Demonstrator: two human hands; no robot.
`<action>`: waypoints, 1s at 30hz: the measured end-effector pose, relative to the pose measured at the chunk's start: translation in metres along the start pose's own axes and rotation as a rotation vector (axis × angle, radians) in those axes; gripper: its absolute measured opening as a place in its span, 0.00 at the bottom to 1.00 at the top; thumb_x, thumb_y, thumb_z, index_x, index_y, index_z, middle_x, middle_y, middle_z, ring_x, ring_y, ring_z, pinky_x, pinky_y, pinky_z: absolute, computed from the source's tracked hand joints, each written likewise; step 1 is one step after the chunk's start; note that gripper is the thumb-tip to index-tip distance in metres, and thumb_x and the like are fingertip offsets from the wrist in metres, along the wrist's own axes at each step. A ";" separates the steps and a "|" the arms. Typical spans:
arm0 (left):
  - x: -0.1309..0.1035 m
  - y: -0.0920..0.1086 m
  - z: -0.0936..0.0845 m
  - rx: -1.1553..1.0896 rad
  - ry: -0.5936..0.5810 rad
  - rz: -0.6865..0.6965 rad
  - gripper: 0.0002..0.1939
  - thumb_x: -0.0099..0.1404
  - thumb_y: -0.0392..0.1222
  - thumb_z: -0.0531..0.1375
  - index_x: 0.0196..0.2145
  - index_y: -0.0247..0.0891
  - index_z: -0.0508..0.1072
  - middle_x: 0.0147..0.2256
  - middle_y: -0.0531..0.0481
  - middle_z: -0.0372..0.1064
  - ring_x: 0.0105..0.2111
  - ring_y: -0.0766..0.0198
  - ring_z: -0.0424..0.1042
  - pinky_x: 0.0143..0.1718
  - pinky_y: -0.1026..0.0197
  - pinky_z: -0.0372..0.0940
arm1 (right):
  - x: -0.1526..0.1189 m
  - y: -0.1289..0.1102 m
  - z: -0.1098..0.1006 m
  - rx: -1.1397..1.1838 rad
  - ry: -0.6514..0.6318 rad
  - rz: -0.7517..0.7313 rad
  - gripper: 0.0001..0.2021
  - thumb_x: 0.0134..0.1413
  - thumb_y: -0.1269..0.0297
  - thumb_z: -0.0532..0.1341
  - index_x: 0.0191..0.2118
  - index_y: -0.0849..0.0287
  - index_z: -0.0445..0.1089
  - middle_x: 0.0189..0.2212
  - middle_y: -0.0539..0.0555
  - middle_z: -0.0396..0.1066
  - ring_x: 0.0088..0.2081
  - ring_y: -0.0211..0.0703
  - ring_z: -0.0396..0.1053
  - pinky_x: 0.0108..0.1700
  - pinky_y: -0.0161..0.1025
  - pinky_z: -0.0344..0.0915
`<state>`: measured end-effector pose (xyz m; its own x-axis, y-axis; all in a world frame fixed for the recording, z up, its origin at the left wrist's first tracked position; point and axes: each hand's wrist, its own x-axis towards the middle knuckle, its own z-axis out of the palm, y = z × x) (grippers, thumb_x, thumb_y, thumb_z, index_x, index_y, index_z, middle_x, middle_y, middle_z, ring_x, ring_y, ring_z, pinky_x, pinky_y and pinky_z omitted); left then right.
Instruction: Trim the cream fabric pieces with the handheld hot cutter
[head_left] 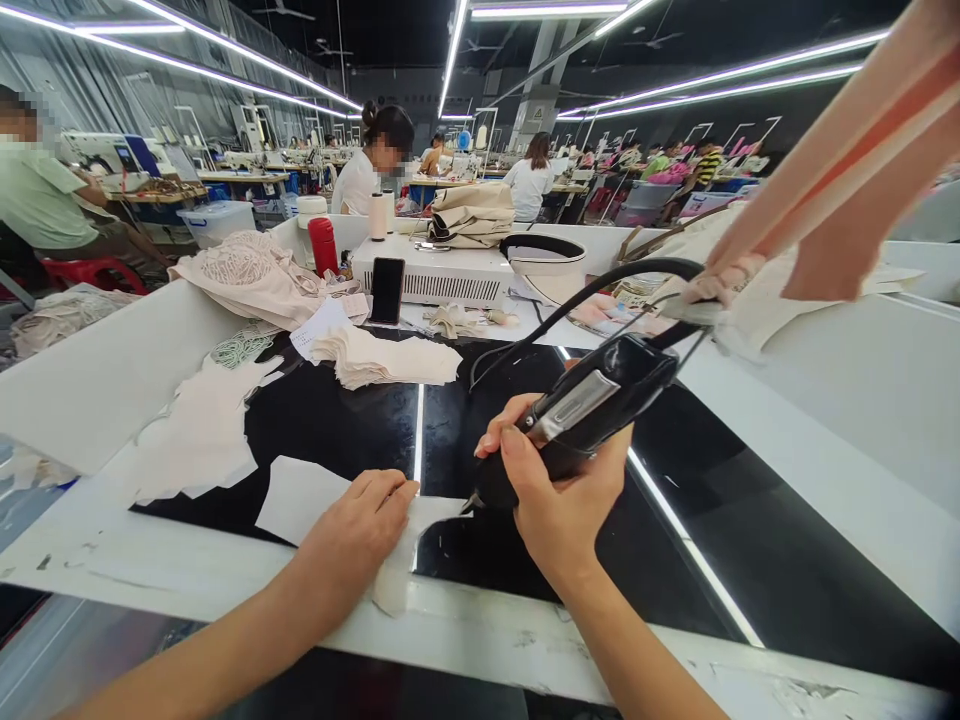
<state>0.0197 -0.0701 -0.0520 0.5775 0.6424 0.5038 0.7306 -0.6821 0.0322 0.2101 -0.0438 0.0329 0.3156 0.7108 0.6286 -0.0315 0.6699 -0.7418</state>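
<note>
**Tool (592,400) in the right hand (566,490), tip at the cloth's (431,515) edge**

Crowded along the back of the worktop (322,430) by a phone (388,291), a red flask (323,246) and a vented box (431,287), with thread (381,215) and folded fabric (472,215) on top. Flanked, right of the box, by a black-trimmed curved piece (551,272). Heaped at the left with green string (244,345) and a pale panel (199,430); stacked in front of the phone with cut pieces (390,357). Obstructed at upper right by a hanging pink strip (817,200), gathered at the cord (592,287). Backed, farther off, by a person in white (356,185) and others at machines.

Held aslant above the worktop's dark part, tip pointing down to the left. Black-bodied, with a silvery plate along the upper side and the cord arching behind. Partly hidden by the right hand, fingers clamped around the body. Cannot tell whether touching the cloth at the tip.

Laid on the white cloth: the left hand (360,525), fingers close together. Cannot tell whether pinching or only pressing.
</note>
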 end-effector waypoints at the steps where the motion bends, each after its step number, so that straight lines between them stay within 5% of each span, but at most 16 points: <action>1: -0.003 0.004 0.000 0.002 -0.009 -0.041 0.16 0.76 0.28 0.49 0.58 0.30 0.67 0.48 0.39 0.73 0.47 0.53 0.76 0.48 0.51 0.77 | -0.001 -0.002 -0.001 -0.013 0.002 -0.004 0.18 0.51 0.74 0.68 0.43 0.50 0.62 0.30 0.41 0.73 0.23 0.34 0.72 0.26 0.35 0.75; 5: -0.008 0.014 -0.002 -0.013 -0.071 -0.124 0.18 0.73 0.24 0.48 0.54 0.35 0.68 0.48 0.41 0.72 0.46 0.54 0.76 0.45 0.53 0.77 | -0.007 -0.006 -0.003 -0.027 0.013 -0.023 0.19 0.51 0.75 0.68 0.44 0.50 0.62 0.31 0.41 0.74 0.23 0.34 0.72 0.26 0.35 0.75; 12: -0.002 0.013 -0.014 -0.090 -0.150 -0.075 0.19 0.68 0.19 0.50 0.50 0.33 0.69 0.43 0.45 0.73 0.44 0.57 0.75 0.47 0.54 0.77 | -0.012 -0.008 -0.007 -0.010 0.017 -0.016 0.20 0.52 0.76 0.69 0.44 0.50 0.62 0.31 0.42 0.74 0.23 0.34 0.72 0.27 0.36 0.74; 24: -0.006 0.006 -0.012 -0.079 -0.161 -0.020 0.16 0.69 0.21 0.51 0.46 0.36 0.69 0.46 0.45 0.74 0.45 0.57 0.77 0.46 0.56 0.77 | -0.020 -0.014 -0.006 -0.010 0.015 -0.018 0.21 0.52 0.76 0.69 0.46 0.50 0.62 0.31 0.43 0.75 0.23 0.36 0.72 0.26 0.37 0.75; 30: -0.001 0.016 -0.016 0.070 -0.136 0.035 0.08 0.74 0.28 0.53 0.42 0.34 0.71 0.40 0.45 0.74 0.39 0.57 0.77 0.38 0.58 0.76 | -0.021 -0.017 -0.006 0.000 0.000 -0.025 0.21 0.52 0.76 0.69 0.46 0.50 0.63 0.32 0.43 0.75 0.24 0.35 0.72 0.27 0.36 0.75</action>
<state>0.0250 -0.0876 -0.0379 0.6440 0.6632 0.3814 0.7299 -0.6820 -0.0466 0.2096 -0.0716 0.0307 0.3164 0.6936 0.6471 -0.0235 0.6877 -0.7256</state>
